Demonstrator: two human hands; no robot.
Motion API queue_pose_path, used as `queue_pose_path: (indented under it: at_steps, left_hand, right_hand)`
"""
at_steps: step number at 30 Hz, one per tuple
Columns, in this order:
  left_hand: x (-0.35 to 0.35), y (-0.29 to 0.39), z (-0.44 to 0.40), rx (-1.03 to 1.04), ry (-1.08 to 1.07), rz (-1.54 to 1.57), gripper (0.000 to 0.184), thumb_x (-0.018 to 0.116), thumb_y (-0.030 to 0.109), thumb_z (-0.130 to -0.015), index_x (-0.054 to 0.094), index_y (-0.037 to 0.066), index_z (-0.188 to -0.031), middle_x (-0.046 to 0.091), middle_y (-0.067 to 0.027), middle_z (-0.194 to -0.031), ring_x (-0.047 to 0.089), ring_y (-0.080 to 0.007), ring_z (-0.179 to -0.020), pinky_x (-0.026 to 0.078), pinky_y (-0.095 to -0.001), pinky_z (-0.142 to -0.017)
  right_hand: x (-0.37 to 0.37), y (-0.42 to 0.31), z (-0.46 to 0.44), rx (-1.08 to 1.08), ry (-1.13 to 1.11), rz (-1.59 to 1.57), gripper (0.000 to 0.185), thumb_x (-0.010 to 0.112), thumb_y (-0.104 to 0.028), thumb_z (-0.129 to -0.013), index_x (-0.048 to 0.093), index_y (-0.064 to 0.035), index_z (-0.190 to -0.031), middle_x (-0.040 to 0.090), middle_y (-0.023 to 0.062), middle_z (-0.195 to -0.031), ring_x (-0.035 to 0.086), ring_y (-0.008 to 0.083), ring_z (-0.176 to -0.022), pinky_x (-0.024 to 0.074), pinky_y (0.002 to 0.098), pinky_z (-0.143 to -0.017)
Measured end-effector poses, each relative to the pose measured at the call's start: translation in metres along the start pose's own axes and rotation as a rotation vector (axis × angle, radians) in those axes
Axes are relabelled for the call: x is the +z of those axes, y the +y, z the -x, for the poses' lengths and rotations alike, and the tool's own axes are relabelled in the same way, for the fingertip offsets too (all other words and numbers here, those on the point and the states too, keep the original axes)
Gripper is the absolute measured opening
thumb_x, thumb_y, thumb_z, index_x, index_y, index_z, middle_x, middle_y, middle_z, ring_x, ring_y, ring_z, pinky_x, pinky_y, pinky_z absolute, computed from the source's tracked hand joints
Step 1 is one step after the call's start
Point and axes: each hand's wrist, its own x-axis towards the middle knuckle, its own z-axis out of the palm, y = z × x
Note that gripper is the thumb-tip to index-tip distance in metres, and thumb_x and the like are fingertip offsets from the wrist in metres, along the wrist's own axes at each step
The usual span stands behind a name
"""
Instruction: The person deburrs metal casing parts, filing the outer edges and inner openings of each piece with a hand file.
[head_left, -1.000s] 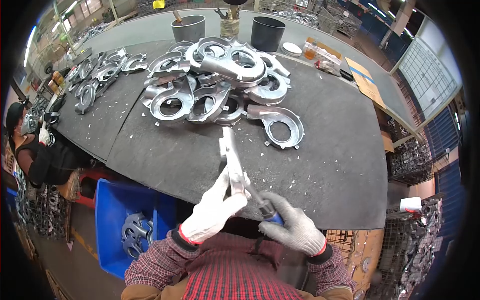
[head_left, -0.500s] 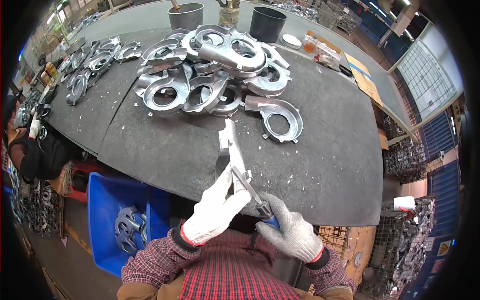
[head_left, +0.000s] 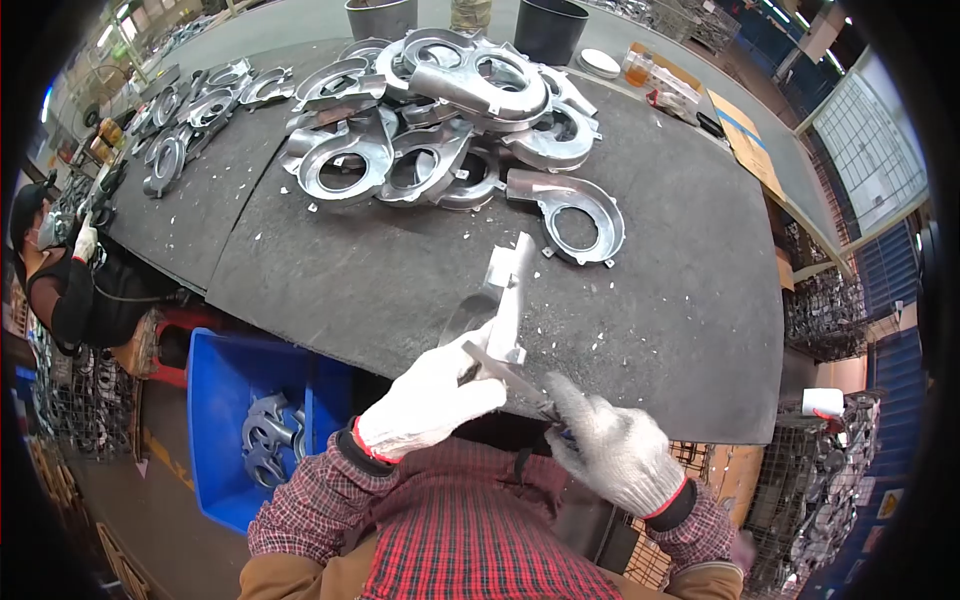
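Note:
My left hand [head_left: 428, 400], in a white glove, is closed round a silver metal casting [head_left: 513, 300] held on edge above the front of the dark table mat. My right hand [head_left: 618, 450], gloved too, grips a file-like tool [head_left: 505, 372] by its handle, which the fingers mostly hide. The tool's flat blade crosses the lower end of the casting, beside my left thumb. Beyond them a single ring-shaped casting [head_left: 585, 222] lies on the mat, at the right of a heap of similar castings [head_left: 345, 165].
A blue bin [head_left: 205, 430] with castings in it stands below the table at the left. Another person [head_left: 65, 270] is at the far left, near more castings [head_left: 205, 110]. Two buckets [head_left: 550, 32] stand behind the heap. Wire cages [head_left: 815, 490] are at the right.
The casting and both my hands have shifted right in view, and the casting has turned somewhat. The tool's blade now lies lower and flatter across it. The camera view has moved too.

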Motion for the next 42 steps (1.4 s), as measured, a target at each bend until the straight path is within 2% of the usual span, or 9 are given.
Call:
queue_pose_path:
  at_steps: [2,8,18,26,29,30,32,40,42]
  left_hand:
    - [-0.001,-0.001,-0.001,0.043,-0.037,-0.178,0.072,0.076,0.007,-0.095,0.052,0.0,-0.163,0.069,-0.0038,-0.135,0.062,-0.0101,-0.112,0.054,-0.0301,-0.1]
    - [-0.007,0.01,-0.003,0.051,-0.006,-0.088,0.069,0.078,0.012,-0.093,0.057,0.0,-0.159,0.068,-0.0027,-0.137,0.059,-0.0073,-0.108,0.052,-0.0262,-0.093]
    - [-0.002,0.004,-0.004,0.065,0.016,-0.14,0.076,0.076,0.014,-0.097,0.049,-0.001,-0.166,0.069,-0.0057,-0.139,0.059,-0.0112,-0.115,0.052,-0.0293,-0.101]
    - [-0.011,-0.003,-0.001,0.088,-0.021,-0.372,0.055,0.072,0.013,-0.101,0.06,0.0,-0.153,0.065,0.0015,-0.113,0.057,-0.0071,-0.096,0.05,-0.0258,-0.088]
    - [-0.011,0.001,0.002,0.005,-0.054,-0.176,0.052,0.07,0.011,-0.102,0.063,0.0,-0.152,0.064,0.0017,-0.108,0.054,-0.007,-0.092,0.048,-0.0251,-0.084]
    - [-0.014,0.003,0.004,0.0,-0.04,-0.164,0.052,0.07,0.011,-0.102,0.063,0.0,-0.152,0.064,0.0017,-0.108,0.054,-0.007,-0.092,0.048,-0.0251,-0.084]
    - [-0.021,0.009,0.004,-0.104,-0.106,-0.355,0.051,0.067,0.015,-0.107,0.059,-0.002,-0.155,0.07,-0.0085,-0.137,0.062,-0.0166,-0.126,0.048,-0.0329,-0.112]
    - [-0.021,0.007,0.008,-0.086,-0.087,-0.211,0.046,0.069,0.013,-0.107,0.064,-0.004,-0.149,0.07,-0.0089,-0.134,0.061,-0.0143,-0.119,0.051,-0.0323,-0.104]
    - [-0.02,0.02,0.008,-0.126,-0.122,-0.314,0.046,0.069,0.012,-0.107,0.063,-0.005,-0.15,0.07,-0.0098,-0.135,0.062,-0.0144,-0.118,0.052,-0.0323,-0.103]
  right_hand:
    - [0.005,0.001,0.0,-0.039,-0.004,0.041,0.068,0.078,-0.029,-0.098,0.053,-0.0129,-0.159,0.074,0.0152,-0.086,0.078,0.035,-0.067,0.0642,0.0445,-0.058]
    - [0.006,0.001,-0.007,-0.029,0.027,-0.06,0.068,0.078,-0.03,-0.098,0.052,-0.0136,-0.159,0.075,0.0154,-0.087,0.078,0.0354,-0.068,0.065,0.0456,-0.06]
    - [0.002,-0.01,-0.004,0.096,-0.018,-0.052,0.068,0.079,-0.025,-0.098,0.051,-0.0133,-0.158,0.078,0.018,-0.098,0.081,0.0375,-0.079,0.0666,0.0459,-0.065]
    - [-0.007,0.005,-0.026,0.133,0.092,-0.235,0.063,0.077,-0.023,-0.099,0.051,-0.0127,-0.155,0.08,0.0196,-0.101,0.081,0.0396,-0.086,0.067,0.0468,-0.068]
    - [-0.011,0.004,-0.019,0.005,0.091,-0.165,0.066,0.079,-0.025,-0.097,0.051,-0.014,-0.156,0.077,0.018,-0.092,0.08,0.0391,-0.079,0.0665,0.0471,-0.065]
    - [-0.011,-0.001,-0.014,-0.034,0.038,-0.075,0.067,0.079,-0.027,-0.097,0.051,-0.0146,-0.156,0.076,0.0174,-0.09,0.079,0.0385,-0.076,0.0662,0.047,-0.063]
    - [-0.009,-0.004,-0.012,-0.012,0.042,-0.054,0.065,0.079,-0.028,-0.096,0.053,-0.0173,-0.155,0.074,0.0158,-0.087,0.079,0.037,-0.071,0.0656,0.0474,-0.06]
    - [-0.015,-0.013,-0.005,0.041,0.058,0.125,0.062,0.078,-0.026,-0.096,0.057,-0.0218,-0.154,0.071,0.0133,-0.083,0.077,0.0351,-0.065,0.0637,0.0472,-0.055]
    - [-0.022,-0.011,-0.01,0.079,0.024,0.235,0.067,0.083,-0.023,-0.092,0.057,-0.016,-0.153,0.074,0.0132,-0.09,0.078,0.0357,-0.072,0.0645,0.0456,-0.059]
